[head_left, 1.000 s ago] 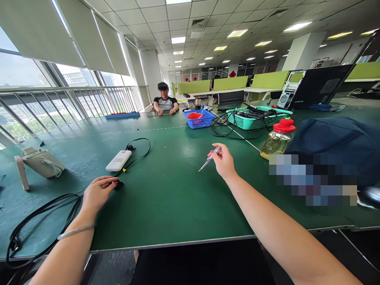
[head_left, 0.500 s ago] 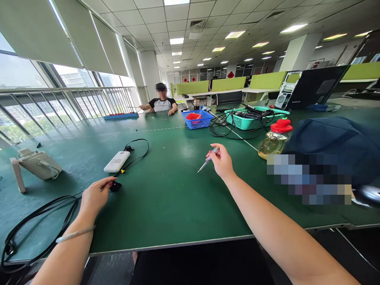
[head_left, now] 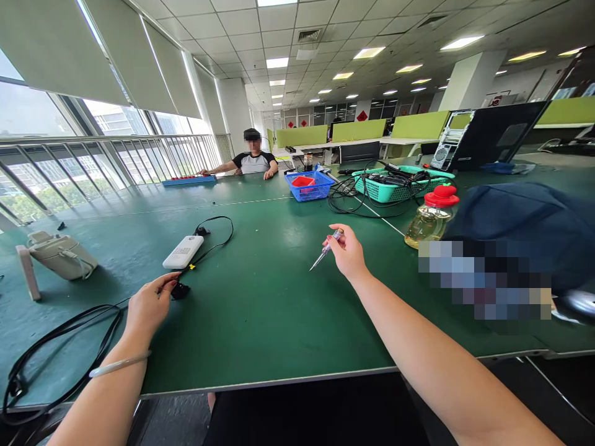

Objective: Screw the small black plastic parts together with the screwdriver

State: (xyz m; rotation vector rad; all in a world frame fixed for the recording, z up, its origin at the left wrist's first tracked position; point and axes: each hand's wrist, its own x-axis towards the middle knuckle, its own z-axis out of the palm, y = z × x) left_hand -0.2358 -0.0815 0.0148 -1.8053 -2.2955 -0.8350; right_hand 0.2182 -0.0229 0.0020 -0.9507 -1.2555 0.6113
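While my right hand [head_left: 348, 253] holds the driver [head_left: 325, 253] in a fingertip pinch, its point slanting near and left, my left hand [head_left: 151, 303] is closed narrow on the black plug [head_left: 181, 290]. Driver: right of centre, over the table [head_left: 260, 328]; cannot tell whether its point touches. Plug: left side, just near of the white box [head_left: 183, 252].

Handling, my judgement: pinch the driver by its handle only, and aim the point away from the left fingers. Grip the plug by its body rather than the cord [head_left: 231, 229], leaving slack, since a tug would probably drag the box.

Farther out: coil [head_left: 17, 388] at near left, case [head_left: 65, 255] beyond it. Surface green, smooth, with a sheen; a pale seam crosses its far part. Right: jar [head_left: 426, 226] with red lid, beside a blue cloth [head_left: 520, 217]. Far: blue basket [head_left: 312, 194]; right of it, a green basket [head_left: 385, 194] heaped with cables [head_left: 397, 178]. A person [head_left: 253, 163] sits at the far edge, one arm out toward a blue tray [head_left: 190, 181]. Room: office, windows with blinds [head_left: 60, 49] along the left, green partitions [head_left: 356, 131] far off, ceiling lights [head_left: 369, 53] on.
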